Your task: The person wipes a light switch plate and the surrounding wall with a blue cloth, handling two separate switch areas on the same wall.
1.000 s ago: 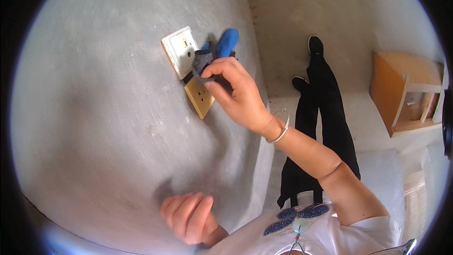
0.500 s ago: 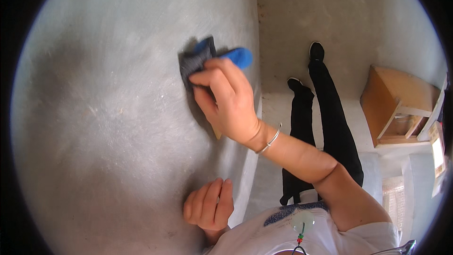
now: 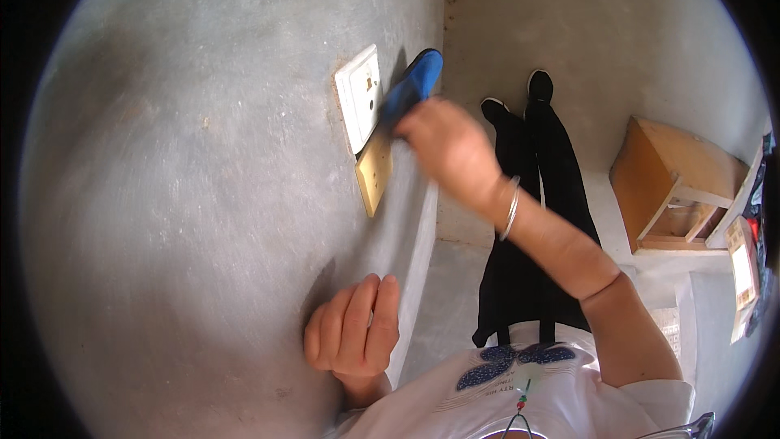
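My right hand (image 3: pixel 447 146), blurred by motion and with a silver bangle at the wrist, pinches a blue and dark cloth (image 3: pixel 416 85). The cloth hangs out beside a white wall socket (image 3: pixel 358 97), at its right edge. Just below that socket, a yellowish socket plate (image 3: pixel 374 172) is fixed to the same grey wall (image 3: pixel 203 195). Lower down, my left hand (image 3: pixel 353 329) rests by the wall with its fingers loosely curled together. Nothing shows in it, though its palm is hidden.
A wooden cabinet (image 3: pixel 678 187) with an open front stands on the concrete floor (image 3: pixel 552 8) to the right. Near it, at the right rim, are a box (image 3: pixel 743 264) and dark plastic. My legs in black trousers (image 3: pixel 561 187) stand beside the wall.
My right hand has moved right with the cloth, away from the wall face, uncovering the white socket and more of the yellowish plate. My left hand has shifted slightly up.
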Tool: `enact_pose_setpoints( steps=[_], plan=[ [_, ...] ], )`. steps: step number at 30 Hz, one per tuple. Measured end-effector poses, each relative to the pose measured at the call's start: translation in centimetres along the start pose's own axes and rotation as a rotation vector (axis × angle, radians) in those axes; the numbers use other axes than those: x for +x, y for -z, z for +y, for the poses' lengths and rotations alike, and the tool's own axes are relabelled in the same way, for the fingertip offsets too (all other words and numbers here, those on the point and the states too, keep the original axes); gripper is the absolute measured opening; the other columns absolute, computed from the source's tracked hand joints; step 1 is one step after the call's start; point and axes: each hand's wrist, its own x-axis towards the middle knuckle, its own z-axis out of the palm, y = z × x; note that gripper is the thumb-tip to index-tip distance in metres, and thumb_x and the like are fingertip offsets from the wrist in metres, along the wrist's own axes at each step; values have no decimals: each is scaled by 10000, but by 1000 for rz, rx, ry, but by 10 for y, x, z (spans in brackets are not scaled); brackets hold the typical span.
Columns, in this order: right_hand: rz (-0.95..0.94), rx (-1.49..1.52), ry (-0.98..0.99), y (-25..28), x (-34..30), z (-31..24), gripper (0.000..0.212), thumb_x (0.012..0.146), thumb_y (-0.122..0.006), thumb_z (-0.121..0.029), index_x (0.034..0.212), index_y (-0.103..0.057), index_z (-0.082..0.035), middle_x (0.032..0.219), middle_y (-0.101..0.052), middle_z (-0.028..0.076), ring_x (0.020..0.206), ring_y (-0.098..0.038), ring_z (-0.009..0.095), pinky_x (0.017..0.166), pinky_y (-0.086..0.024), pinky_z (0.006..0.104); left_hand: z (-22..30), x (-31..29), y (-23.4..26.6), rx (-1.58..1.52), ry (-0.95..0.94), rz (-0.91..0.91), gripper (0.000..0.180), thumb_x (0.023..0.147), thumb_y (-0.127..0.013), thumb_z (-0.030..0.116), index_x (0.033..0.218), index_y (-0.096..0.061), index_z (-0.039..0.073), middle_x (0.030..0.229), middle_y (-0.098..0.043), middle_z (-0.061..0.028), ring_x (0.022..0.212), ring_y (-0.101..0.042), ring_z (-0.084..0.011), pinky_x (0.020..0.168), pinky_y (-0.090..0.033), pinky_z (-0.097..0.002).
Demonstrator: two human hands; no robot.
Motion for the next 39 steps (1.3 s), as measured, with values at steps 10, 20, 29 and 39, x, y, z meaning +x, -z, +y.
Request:
enact_pose_setpoints(
  steps=[10, 20, 29, 39],
  plan=[
    [252, 1148, -561, 43, 23, -41, 331, 901, -661, -34, 1201, -521, -38, 944, -567, 18, 799, -539, 67, 689, -477, 223, 1, -3, 0, 20, -3, 23, 142, 862, -623, 69, 917, -719, 157, 798, -690, 7, 670, -624, -174, 590, -440, -278],
    [687, 388, -83, 4, 97, -58, 233, 737, -649, 105, 942, -620, -2, 896, -590, 153, 824, -587, 337, 713, -490, 365, -2, 7, 9, -45, -4, -4, 133, 853, -627, 64, 887, -719, 153, 792, -688, -3, 647, -623, -173, 572, -436, -285],
    [382, 378, -142, -6, 29, -72, 233, 733, -656, 64, 937, -597, -32, 849, -501, 128, 771, -555, 328, 670, -473, 396, 1, 2, -3, 2, -7, 18, 124, 879, -615, 81, 894, -716, 150, 776, -693, -2, 644, -621, -168, 594, -433, -278],
    [477, 467, -114, -3, 54, -64, 232, 744, -660, 51, 945, -573, -27, 859, -517, 141, 752, -553, 331, 647, -478, 398, 3, 5, -5, 55, -11, 24, 139, 883, -599, 78, 886, -719, 147, 778, -696, 4, 643, -606, -175, 597, -431, -277]
  ],
)
